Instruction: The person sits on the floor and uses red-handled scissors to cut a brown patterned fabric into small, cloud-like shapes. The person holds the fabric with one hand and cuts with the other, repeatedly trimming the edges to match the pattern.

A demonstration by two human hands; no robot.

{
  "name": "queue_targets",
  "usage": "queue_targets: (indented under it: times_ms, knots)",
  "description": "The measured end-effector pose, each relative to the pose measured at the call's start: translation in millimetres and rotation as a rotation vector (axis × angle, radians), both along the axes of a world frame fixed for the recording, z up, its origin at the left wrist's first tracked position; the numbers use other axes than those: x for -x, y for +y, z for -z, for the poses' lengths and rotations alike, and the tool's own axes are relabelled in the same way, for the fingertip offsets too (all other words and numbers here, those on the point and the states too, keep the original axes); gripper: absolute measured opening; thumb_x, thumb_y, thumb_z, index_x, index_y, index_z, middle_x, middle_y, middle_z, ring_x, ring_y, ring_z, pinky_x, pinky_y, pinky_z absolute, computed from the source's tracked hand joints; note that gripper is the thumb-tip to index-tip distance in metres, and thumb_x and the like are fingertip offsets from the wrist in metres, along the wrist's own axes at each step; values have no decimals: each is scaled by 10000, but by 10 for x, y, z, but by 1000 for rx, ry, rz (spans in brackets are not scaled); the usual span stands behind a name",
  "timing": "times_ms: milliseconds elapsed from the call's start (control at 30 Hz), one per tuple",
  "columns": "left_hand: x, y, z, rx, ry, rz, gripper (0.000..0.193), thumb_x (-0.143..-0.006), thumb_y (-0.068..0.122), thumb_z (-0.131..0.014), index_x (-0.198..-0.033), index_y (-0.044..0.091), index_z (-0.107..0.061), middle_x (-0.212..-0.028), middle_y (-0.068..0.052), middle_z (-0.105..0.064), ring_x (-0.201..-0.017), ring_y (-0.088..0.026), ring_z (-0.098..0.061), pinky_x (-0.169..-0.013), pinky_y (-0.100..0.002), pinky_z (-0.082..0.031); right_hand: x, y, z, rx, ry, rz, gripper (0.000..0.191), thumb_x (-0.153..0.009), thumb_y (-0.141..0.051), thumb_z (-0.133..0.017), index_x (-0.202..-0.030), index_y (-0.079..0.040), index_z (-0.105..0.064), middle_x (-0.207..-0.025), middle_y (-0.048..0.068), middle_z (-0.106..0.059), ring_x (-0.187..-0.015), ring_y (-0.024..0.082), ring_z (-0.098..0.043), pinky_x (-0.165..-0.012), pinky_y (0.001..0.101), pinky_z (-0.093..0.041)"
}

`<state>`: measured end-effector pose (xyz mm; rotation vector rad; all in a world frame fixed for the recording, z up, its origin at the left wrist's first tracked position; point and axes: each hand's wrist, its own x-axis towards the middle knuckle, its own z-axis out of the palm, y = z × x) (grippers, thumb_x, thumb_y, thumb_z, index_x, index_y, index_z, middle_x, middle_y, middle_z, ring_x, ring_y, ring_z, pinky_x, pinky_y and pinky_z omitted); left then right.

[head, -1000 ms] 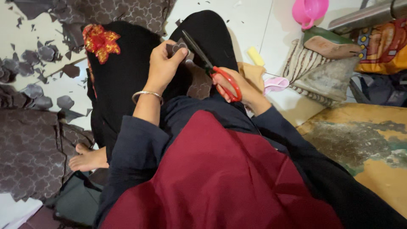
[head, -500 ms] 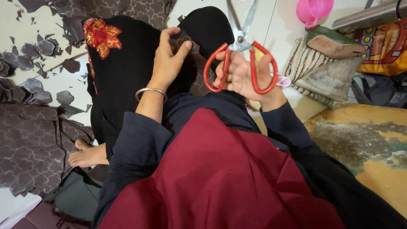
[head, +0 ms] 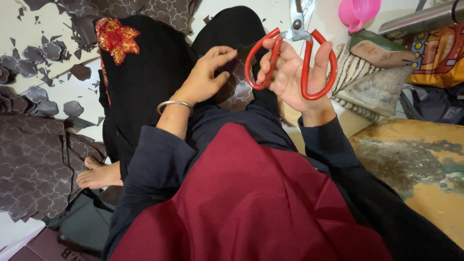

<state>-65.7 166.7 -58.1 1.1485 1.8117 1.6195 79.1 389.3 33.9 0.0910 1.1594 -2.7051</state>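
**Now on the floor, scissors raised**

Down below me I see a pale tiled floor (head: pixel 72 92) strewn with dark patterned fabric cutouts (head: pixel 46 50), with a larger sheet of the same brown patterned cloth (head: pixel 34 164) spread at the left. A bare foot (head: pixel 99 175) rests at its edge. To the right lies a worn yellow mat (head: pixel 415 169), with a pink plastic cup (head: pixel 358 10) and a striped folded cloth (head: pixel 357 77) behind it. A red and gold flower patch (head: pixel 116 38) sits on the black garment over my knee.

My right hand (head: pixel 297 77) grips the red-handled scissors (head: pixel 290 58), fingers through both loops, blades pointing up out of view. My left hand (head: pixel 205 77), with a silver bangle (head: pixel 174 104) on its wrist, pinches a small patterned fabric piece (head: pixel 237 87) on my lap.

Compared with half a second ago, the scissors stay upright, and the left hand has loosened its curl, fingers stretched further.
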Motion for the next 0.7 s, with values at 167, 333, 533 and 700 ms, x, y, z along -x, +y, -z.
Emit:
queue_targets:
  times_ms: [167, 333, 533, 700]
  knots:
    - [-30, 19, -72, 189, 356, -198, 504, -896, 172, -783, -1383, 169, -650, -1590, -213, -402, -1452, -434, -333, -1188, -510, -374, 5, -10, -30, 38, -41, 65, 1000, -962, -863, -379, -1524, -41, -461, -1121, 92, -584, -1041, 232, -602, -998, 355, -475]
    - [-17, 79, 15, 380, 269, -319, 684, -887, 218, -806, -1507, 168, -522, -1558, -339, -307, -1378, -513, -343, -1130, -530, -355, 28, -32, -38, -229, -91, 192, 758, -1019, -631, -547, -1516, -64, -462, -1153, 89, -586, -1083, 234, -614, -1009, 356, -494]
    - [12, 79, 93, 365, 127, -388, 693, -838, 203, -831, -1459, 149, -529, -1520, -236, -446, -1361, -463, -437, -1132, -489, -387, 131, -96, 75, -1270, -183, 250, 622, -926, -314, -741, -1422, -32, -494, -1091, 82, -555, -963, 207, -572, -849, 322, -483]
    - [55, 86, 79, 206, 106, -438, 566, -774, 62, -739, -1331, 121, -662, -1436, -158, -557, -1290, -399, -516, -1114, -455, -442, 171, -286, 323, -1791, -78, 27, 647, -830, -297, -803, -1371, -39, -561, -1194, 147, -571, -1092, 312, -599, -944, 424, -472]
